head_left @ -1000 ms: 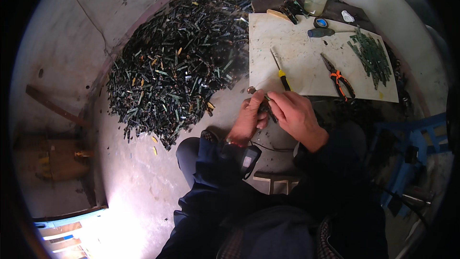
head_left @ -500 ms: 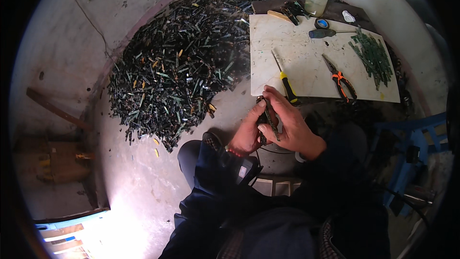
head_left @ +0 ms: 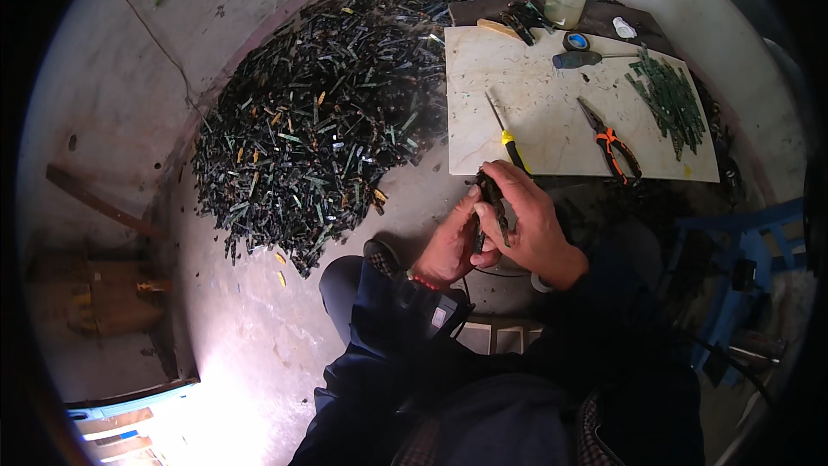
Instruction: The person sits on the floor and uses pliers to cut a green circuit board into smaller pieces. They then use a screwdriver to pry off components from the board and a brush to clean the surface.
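Observation:
Just in front of the board's near edge, both my hands are closed around a narrow dark strip-like piece (head_left: 491,195), held upright and tilted. My left hand (head_left: 446,243) grips its lower part from the left. The fingers of my right hand (head_left: 536,223) wrap its upper end from the right. A thin greenish strip shows beside the right thumb; whether it is part of the same piece I cannot tell. Nearest on the pale board (head_left: 552,134) lies a yellow-and-black screwdriver (head_left: 508,137). Orange-and-black long-nose pliers (head_left: 613,145) lie to its right.
A large heap of dark strips (head_left: 302,129) covers the floor at the left. Green strips (head_left: 668,103) are piled on the board's right side. Farther back are a dark-handled screwdriver (head_left: 577,59), blue tape (head_left: 576,41) and a plastic cup (head_left: 565,4). A blue chair (head_left: 733,267) stands right.
My right fingers have shifted over the top of the dark piece, and its angle has changed a little. Both hands remain in nearly the same place.

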The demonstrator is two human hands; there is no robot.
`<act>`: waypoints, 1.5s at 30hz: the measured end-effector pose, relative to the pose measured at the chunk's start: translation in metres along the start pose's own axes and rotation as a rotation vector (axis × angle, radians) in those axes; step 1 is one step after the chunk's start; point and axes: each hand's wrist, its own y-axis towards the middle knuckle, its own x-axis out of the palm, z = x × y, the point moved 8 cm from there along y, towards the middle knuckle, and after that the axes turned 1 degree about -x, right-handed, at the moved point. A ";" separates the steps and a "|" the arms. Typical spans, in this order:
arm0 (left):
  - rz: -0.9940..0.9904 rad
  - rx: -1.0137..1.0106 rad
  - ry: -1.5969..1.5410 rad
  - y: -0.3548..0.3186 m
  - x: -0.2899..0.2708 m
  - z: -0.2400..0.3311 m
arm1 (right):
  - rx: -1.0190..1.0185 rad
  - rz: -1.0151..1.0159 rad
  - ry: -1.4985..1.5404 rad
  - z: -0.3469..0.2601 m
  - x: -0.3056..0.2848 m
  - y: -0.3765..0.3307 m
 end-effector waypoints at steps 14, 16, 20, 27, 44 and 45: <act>0.061 0.029 -0.035 0.005 -0.009 -0.003 | 0.074 0.150 -0.100 0.016 -0.006 -0.002; 0.055 0.029 -0.047 0.004 -0.005 -0.002 | 0.116 0.124 -0.052 0.020 -0.006 -0.003; 0.053 0.034 0.006 -0.002 -0.001 0.006 | 0.029 0.024 -0.028 0.020 -0.004 0.002; 0.170 -0.007 0.062 0.003 -0.013 -0.001 | 0.075 -0.253 -0.007 0.023 0.002 0.007; -0.011 0.184 -0.014 0.010 -0.022 0.021 | 0.225 -0.019 -0.639 0.065 -0.030 0.005; -0.014 0.184 -0.033 0.012 -0.024 0.021 | 0.238 -0.034 -0.662 0.069 -0.025 0.004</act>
